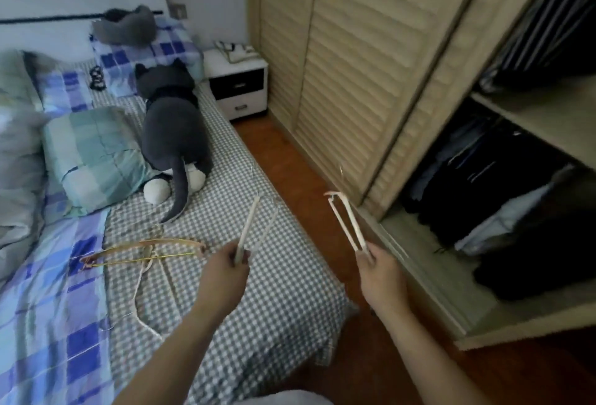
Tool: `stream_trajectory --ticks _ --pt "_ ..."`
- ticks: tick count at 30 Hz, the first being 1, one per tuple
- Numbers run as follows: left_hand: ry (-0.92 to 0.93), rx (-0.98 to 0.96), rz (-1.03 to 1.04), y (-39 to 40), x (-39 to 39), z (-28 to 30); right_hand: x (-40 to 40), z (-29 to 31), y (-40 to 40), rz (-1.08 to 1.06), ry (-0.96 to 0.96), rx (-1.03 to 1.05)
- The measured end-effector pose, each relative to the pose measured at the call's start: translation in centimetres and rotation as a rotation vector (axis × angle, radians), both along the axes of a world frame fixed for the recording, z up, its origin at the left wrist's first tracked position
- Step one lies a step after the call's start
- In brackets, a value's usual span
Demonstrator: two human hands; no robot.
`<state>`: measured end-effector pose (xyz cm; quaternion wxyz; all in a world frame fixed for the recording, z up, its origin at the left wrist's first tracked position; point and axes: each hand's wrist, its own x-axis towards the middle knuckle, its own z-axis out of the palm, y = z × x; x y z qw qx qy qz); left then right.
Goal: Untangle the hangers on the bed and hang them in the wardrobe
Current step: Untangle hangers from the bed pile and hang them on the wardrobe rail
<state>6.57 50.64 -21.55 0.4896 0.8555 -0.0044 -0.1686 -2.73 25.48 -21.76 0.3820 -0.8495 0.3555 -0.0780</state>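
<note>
Left hand (pixel 225 270) grips white hanger (pixel 247 227); right hand (pixel 380 272) pinches another hanger (pixel 346 220)

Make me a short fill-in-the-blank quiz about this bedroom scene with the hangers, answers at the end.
1. Each hand, left hand and right hand, holds one white ____.
2. The hangers on the bed lie on the ____-patterned sheet.
3. The grey plush cat lies on the ____.
4. The open wardrobe is on the person's ____ side.

Answers: hanger; checked; bed; right
</note>
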Motion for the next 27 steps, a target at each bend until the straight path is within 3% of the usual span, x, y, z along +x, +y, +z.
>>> stream_trajectory --ticks 5,11,17,21,27 --pt "-0.113 -0.128 -0.233 -16.1 -0.2 7.6 -5.2 8.0 -13.8 -0.113 -0.141 -0.181" --pt "-0.297 -0.251 -0.532 -35.6 0.8 21.2 -11.1 22.9 -27.6 -0.422 -0.344 -0.471" --pt "-0.578 -0.323 -0.709 -49.9 0.9 34.1 -14.0 34.5 -36.8 -0.598 -0.351 -0.732" --pt "-0.673 -0.335 -0.752 -56.1 0.9 40.4 -13.1 40.5 -40.7 -0.638 -0.345 -0.774" --pt "-0.747 -0.423 -0.950 -66.8 2.9 47.6 -8.8 48.4 -47.5 -0.717 -0.557 -0.644"
